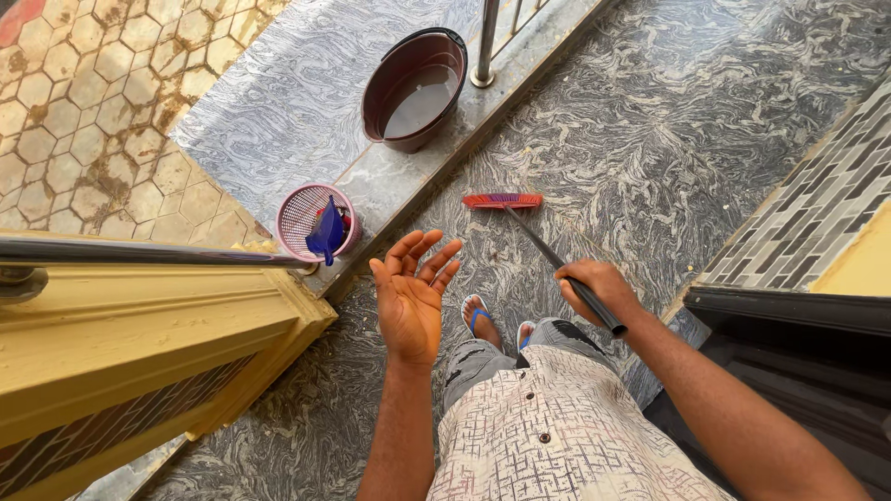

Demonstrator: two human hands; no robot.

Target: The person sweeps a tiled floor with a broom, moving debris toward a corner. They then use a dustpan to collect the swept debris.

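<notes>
1. The right hand [594,283] was closed around the dark handle of a broom [548,250], fingers wrapped over the shaft near its upper end, with a short stub of handle sticking out past the wrist toward 4 o'clock.

2. From that grip the shaft ran toward 11 o'clock, down to the red-and-purple bristle head [502,200], which lay flat on the marbled grey floor [668,139]; the low slant likely let the bristles sit full on the tiles.

3. The right forearm came in from 5 o'clock, wrist roughly straight and knuckles up.

4. The left hand [411,292] held nothing: palm up, fingers spread wide and slightly curled, just at 9 o'clock of the broom hand, its forearm rising from 6 o'clock.

5. Between the two hands a foot in a blue-strapped sandal [478,318] stood on the floor.

6. Farther out, at 10 o'clock, a pink mesh basket [306,218] with a blue item inside sat on the raised step.

7. At 12 o'clock a dark brown bucket [415,88] holding water stood beside a metal railing post [484,46], seemingly parked off the floor.
</notes>
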